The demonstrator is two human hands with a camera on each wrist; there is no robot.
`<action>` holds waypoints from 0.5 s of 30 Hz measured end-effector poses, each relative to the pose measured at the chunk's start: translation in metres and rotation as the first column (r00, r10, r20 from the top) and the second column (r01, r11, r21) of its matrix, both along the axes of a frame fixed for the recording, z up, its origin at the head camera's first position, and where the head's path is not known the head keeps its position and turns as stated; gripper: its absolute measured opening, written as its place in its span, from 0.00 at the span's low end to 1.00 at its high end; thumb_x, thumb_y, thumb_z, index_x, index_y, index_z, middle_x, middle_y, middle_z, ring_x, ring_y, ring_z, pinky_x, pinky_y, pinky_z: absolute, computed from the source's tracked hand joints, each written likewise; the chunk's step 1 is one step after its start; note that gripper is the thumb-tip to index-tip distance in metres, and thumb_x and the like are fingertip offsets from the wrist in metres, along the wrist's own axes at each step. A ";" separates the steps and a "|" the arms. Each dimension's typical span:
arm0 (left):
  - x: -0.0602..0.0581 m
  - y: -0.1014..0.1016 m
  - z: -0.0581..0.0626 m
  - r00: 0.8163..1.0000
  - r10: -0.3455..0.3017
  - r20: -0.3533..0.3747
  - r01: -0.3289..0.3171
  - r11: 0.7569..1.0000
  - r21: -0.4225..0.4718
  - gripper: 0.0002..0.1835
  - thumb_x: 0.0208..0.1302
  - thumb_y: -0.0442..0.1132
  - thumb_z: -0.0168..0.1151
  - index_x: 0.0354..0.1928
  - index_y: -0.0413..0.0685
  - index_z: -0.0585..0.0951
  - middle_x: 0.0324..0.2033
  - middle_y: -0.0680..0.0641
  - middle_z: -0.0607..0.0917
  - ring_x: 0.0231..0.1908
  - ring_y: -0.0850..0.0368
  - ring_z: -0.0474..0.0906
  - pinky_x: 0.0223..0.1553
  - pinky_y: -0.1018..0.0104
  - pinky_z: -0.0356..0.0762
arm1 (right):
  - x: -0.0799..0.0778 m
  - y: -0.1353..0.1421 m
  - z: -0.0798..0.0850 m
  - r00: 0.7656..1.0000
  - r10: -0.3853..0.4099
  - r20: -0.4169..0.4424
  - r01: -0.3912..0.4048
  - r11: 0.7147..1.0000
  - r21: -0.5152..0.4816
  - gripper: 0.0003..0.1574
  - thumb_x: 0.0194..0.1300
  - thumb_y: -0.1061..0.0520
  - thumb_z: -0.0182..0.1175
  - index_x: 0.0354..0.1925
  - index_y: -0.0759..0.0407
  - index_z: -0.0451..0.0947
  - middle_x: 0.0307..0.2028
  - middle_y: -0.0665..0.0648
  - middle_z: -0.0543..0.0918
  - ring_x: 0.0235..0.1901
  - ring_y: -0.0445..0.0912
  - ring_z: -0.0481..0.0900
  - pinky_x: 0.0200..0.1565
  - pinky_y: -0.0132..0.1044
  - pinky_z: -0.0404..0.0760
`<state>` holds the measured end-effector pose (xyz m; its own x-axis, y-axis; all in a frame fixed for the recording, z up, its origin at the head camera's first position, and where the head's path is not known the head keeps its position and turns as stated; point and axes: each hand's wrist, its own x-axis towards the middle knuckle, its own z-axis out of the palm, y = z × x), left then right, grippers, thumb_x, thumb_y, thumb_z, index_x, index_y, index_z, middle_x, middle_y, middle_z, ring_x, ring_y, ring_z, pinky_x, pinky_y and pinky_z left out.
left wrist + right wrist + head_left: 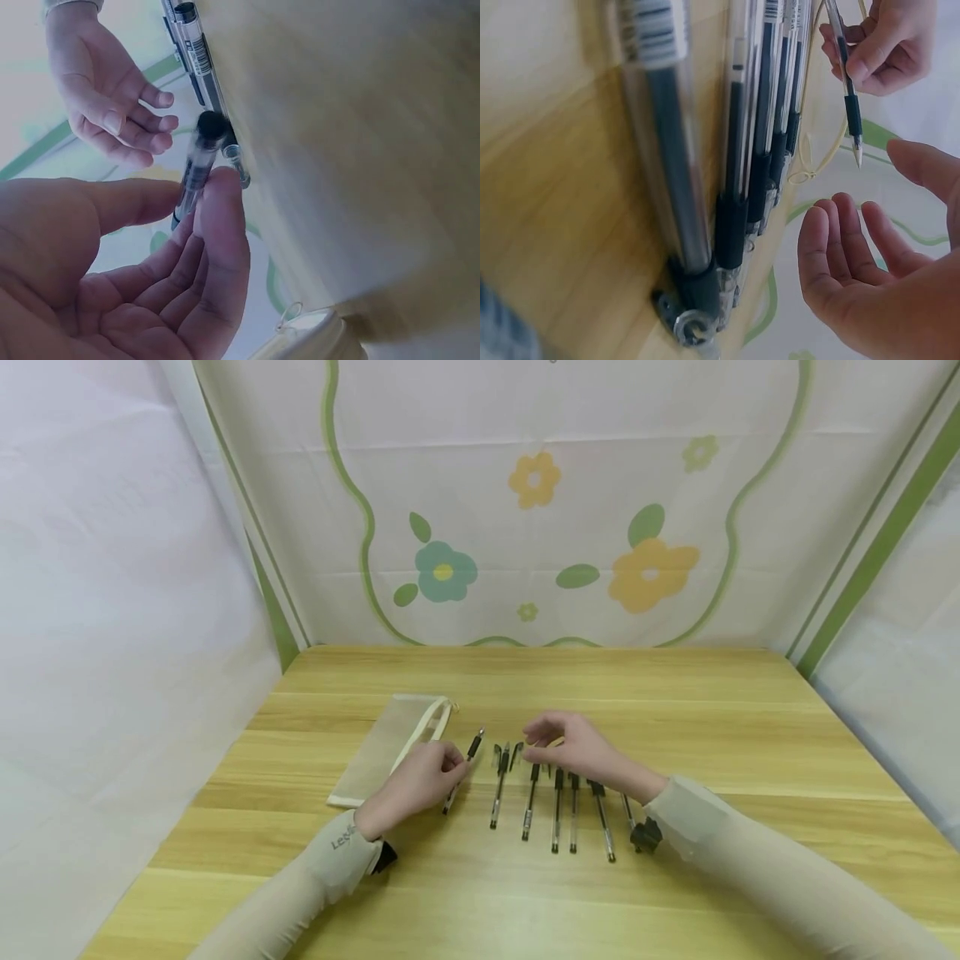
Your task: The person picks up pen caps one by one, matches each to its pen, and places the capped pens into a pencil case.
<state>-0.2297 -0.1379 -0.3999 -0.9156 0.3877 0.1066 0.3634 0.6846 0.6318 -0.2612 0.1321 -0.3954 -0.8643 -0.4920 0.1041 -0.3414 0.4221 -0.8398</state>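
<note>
Left fingers (225, 225): pinched on 1 pen (474, 747) | right fingers (853, 244): apart, near other pens (557, 806)

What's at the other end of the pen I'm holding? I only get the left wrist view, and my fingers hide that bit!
Observer: In the right wrist view, the pen in the left grip ends in a bare, pointed tip.
Operator: Cool! What's that pale thing at the bottom of my picture?
Observer: The head view shows it's a see-through pouch, lying on the table left of the pens.
Operator: I only see a couple of pens lying there. Are there more?
Observer: Yes, the head view shows six other pens lying side by side in a row.
</note>
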 end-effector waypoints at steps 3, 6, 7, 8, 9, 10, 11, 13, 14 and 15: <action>-0.001 0.000 0.001 0.999 0.001 -0.037 0.000 1.000 0.018 0.07 0.68 0.36 0.62 0.32 0.41 0.83 0.21 0.55 0.81 0.18 0.63 0.73 0.20 0.68 0.74 | 0.000 -0.001 -0.001 1.000 -0.007 0.025 0.007 1.000 -0.010 0.28 0.60 0.50 0.71 0.53 0.64 0.78 0.42 0.52 0.82 0.43 0.48 0.78 0.45 0.44 0.78; -0.002 0.000 0.003 0.998 0.007 -0.059 -0.006 1.000 0.027 0.08 0.69 0.36 0.62 0.33 0.41 0.84 0.21 0.56 0.81 0.18 0.63 0.73 0.21 0.68 0.74 | -0.001 -0.002 -0.001 0.999 -0.016 0.039 0.017 1.000 -0.009 0.27 0.60 0.51 0.71 0.53 0.64 0.79 0.41 0.51 0.82 0.43 0.48 0.79 0.44 0.44 0.79; -0.003 -0.001 0.004 0.998 0.012 -0.060 -0.010 0.999 0.032 0.08 0.69 0.37 0.62 0.34 0.41 0.85 0.22 0.56 0.81 0.18 0.63 0.73 0.21 0.68 0.74 | -0.002 -0.003 -0.001 0.999 -0.018 0.040 0.018 1.000 -0.006 0.26 0.60 0.52 0.71 0.52 0.64 0.79 0.41 0.51 0.83 0.42 0.47 0.79 0.44 0.44 0.79; -0.003 -0.001 0.005 0.998 0.019 -0.062 -0.016 0.999 0.040 0.08 0.69 0.37 0.62 0.35 0.40 0.85 0.22 0.55 0.81 0.19 0.63 0.73 0.22 0.67 0.74 | -0.002 -0.004 0.000 0.999 -0.019 0.039 0.019 1.000 -0.002 0.25 0.60 0.53 0.71 0.52 0.64 0.80 0.40 0.51 0.83 0.42 0.47 0.79 0.44 0.43 0.79; -0.003 -0.002 0.007 0.998 0.026 -0.056 -0.023 0.998 0.051 0.08 0.70 0.37 0.61 0.36 0.40 0.85 0.23 0.54 0.81 0.19 0.62 0.73 0.22 0.67 0.74 | -0.003 -0.005 0.000 0.999 -0.019 0.038 0.019 1.000 0.003 0.23 0.60 0.54 0.71 0.51 0.64 0.81 0.40 0.51 0.83 0.41 0.47 0.79 0.43 0.43 0.80; -0.003 -0.003 0.008 0.998 0.035 -0.049 -0.032 0.997 0.064 0.09 0.70 0.38 0.61 0.37 0.40 0.85 0.23 0.53 0.82 0.20 0.62 0.74 0.23 0.66 0.74 | -0.004 -0.007 0.000 0.999 -0.020 0.038 0.020 1.000 0.007 0.22 0.60 0.55 0.71 0.51 0.64 0.82 0.40 0.51 0.83 0.40 0.48 0.80 0.42 0.43 0.80; -0.003 -0.003 0.010 0.998 0.044 -0.046 -0.041 0.996 0.079 0.09 0.70 0.38 0.61 0.38 0.40 0.85 0.24 0.52 0.83 0.21 0.61 0.74 0.24 0.66 0.75 | -0.006 -0.009 0.000 0.999 -0.018 0.035 0.018 1.000 0.011 0.22 0.60 0.56 0.71 0.50 0.64 0.82 0.39 0.51 0.84 0.40 0.48 0.80 0.42 0.43 0.80; -0.003 -0.005 0.012 0.997 0.059 -0.043 -0.054 0.992 0.116 0.09 0.71 0.38 0.61 0.40 0.40 0.85 0.27 0.50 0.84 0.23 0.61 0.76 0.25 0.65 0.76 | -0.007 -0.012 0.000 0.999 -0.022 0.046 0.021 1.000 0.022 0.21 0.59 0.56 0.71 0.50 0.63 0.83 0.38 0.51 0.84 0.38 0.48 0.81 0.40 0.42 0.81; -0.003 -0.005 0.013 0.997 0.063 -0.045 -0.057 0.989 0.136 0.08 0.71 0.38 0.61 0.40 0.40 0.85 0.27 0.48 0.84 0.24 0.60 0.77 0.26 0.65 0.77 | -0.007 -0.013 0.000 0.998 -0.025 0.053 0.024 0.999 0.027 0.21 0.59 0.56 0.72 0.50 0.62 0.84 0.38 0.50 0.84 0.38 0.48 0.81 0.39 0.42 0.81; -0.004 -0.006 0.014 0.997 0.068 -0.041 -0.061 0.986 0.154 0.08 0.71 0.38 0.60 0.41 0.41 0.85 0.28 0.47 0.85 0.24 0.60 0.77 0.26 0.64 0.77 | -0.008 -0.015 0.000 0.998 -0.026 0.062 0.024 0.999 0.031 0.21 0.59 0.55 0.72 0.50 0.62 0.84 0.38 0.50 0.84 0.37 0.48 0.82 0.39 0.42 0.81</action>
<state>-0.2332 -0.1439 -0.3861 -0.9310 0.3037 0.2024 0.3525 0.6043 0.7145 -0.2692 0.1172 -0.3958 -0.8808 -0.4722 0.0352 -0.2780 0.4556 -0.8456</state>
